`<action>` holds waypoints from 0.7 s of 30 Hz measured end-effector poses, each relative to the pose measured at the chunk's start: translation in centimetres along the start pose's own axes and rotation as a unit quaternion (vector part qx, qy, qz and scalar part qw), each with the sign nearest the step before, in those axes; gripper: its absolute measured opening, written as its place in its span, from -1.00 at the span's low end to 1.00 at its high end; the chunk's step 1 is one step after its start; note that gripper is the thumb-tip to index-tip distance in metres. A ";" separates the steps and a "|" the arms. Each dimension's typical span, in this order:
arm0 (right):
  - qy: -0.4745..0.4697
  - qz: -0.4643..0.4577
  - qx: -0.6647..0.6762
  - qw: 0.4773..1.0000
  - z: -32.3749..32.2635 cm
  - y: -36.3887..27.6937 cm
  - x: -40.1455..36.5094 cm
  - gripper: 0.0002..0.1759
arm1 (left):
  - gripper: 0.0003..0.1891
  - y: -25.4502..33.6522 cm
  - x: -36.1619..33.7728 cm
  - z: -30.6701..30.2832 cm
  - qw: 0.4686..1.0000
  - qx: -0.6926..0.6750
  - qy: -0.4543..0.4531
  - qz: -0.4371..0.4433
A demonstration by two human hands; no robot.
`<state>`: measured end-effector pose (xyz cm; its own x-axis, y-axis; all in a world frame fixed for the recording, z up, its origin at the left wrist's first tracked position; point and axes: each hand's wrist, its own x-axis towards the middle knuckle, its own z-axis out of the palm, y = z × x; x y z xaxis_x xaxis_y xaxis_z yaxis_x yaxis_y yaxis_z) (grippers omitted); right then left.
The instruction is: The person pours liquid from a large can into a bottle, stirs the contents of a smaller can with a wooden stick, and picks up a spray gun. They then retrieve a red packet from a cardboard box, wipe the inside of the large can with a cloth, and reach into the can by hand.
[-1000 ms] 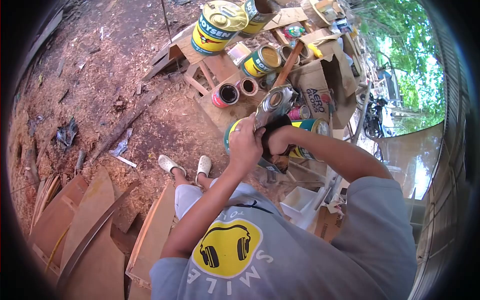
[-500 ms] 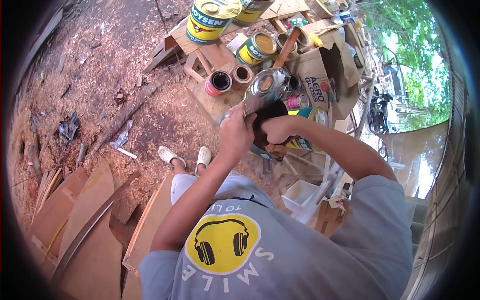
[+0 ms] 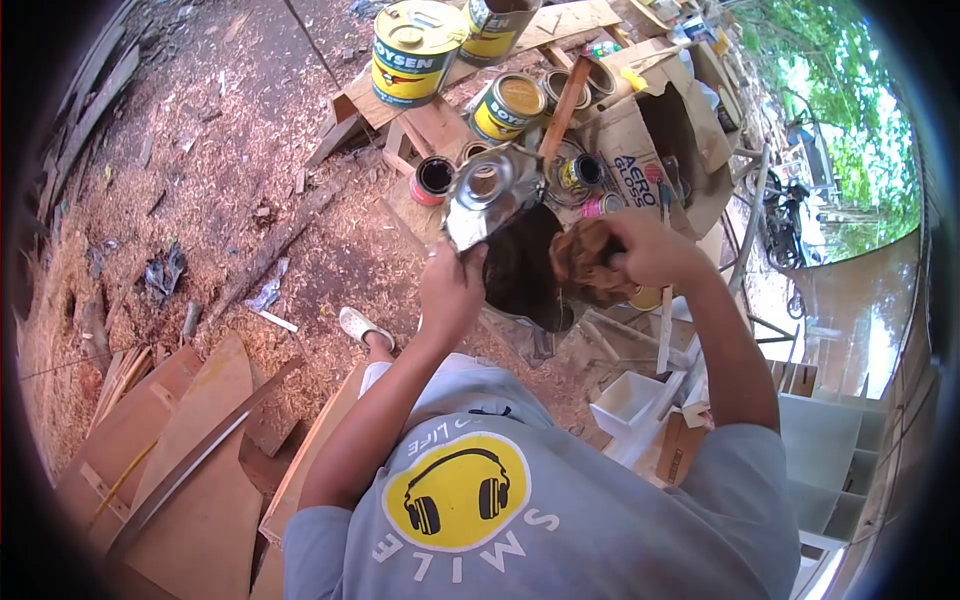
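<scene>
A metal can with a dark, stained inside [image 3: 522, 262] is tilted in front of me. Its silver top [image 3: 510, 205] is bent back and has a round hole in it. My left hand [image 3: 450, 298] is closed on the edge of this can, thumb over the rim. To the right of the can's mouth, my right hand [image 3: 655, 252] grips a crumpled, brown-stained rag [image 3: 590, 265]. Just beyond the bent top stand a small red can [image 3: 433, 180] with dark contents and a small can with a yellow label [image 3: 580, 172].
Large Boysen paint cans [image 3: 412, 70] stand on a wooden bench at the back. A wooden stick [image 3: 566, 108] leans among smaller tins. An Aero Gloss cardboard box [image 3: 640, 160] is at the right. Plywood sheets [image 3: 195, 440] lean at lower left; a white bin [image 3: 628, 402] sits lower right.
My right hand has come out of the can and moved right, with the rag now showing. My left hand and the can have shifted slightly left and turned.
</scene>
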<state>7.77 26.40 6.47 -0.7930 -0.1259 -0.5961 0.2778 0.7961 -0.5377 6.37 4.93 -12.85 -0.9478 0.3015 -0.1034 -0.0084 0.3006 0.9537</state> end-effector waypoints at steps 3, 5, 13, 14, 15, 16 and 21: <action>0.049 0.013 0.101 0.994 -0.1 3.0 -2.2 -0.44 | -0.71 0.6 -0.9 -0.7 1.000 -0.014 0.024 0.005; 0.087 0.000 0.212 0.973 1.0 3.7 -3.0 -0.44 | -0.71 0.6 -1.2 -0.8 0.999 -0.018 0.021 -0.026; 0.226 -0.095 0.283 0.927 2.0 5.0 -3.7 -0.48 | -0.66 1.9 -2.0 -3.5 0.995 -0.086 0.002 -0.053; 0.245 -0.103 0.338 0.903 2.2 6.0 -3.9 -0.49 | -0.67 1.4 -2.1 -3.8 0.996 -0.074 0.005 -0.045; 0.262 -0.112 0.390 0.875 2.6 6.9 -3.9 -0.50 | -0.67 1.3 -2.4 -4.0 0.997 -0.062 0.009 -0.038; 0.278 -0.120 0.441 0.845 2.8 7.4 -3.9 -0.51 | -0.78 1.7 -2.8 -4.0 0.998 -0.016 0.038 -0.040; 0.317 -0.121 0.502 0.795 2.9 5.4 -5.1 -0.47 | -0.87 5.5 -5.1 -3.2 0.964 0.098 0.046 0.243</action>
<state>14.94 29.64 4.85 -0.9145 0.3747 -0.1528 0.1151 -0.1210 -0.9859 10.12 2.19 -6.20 -0.8490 0.3709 0.3764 0.4955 0.3111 0.8110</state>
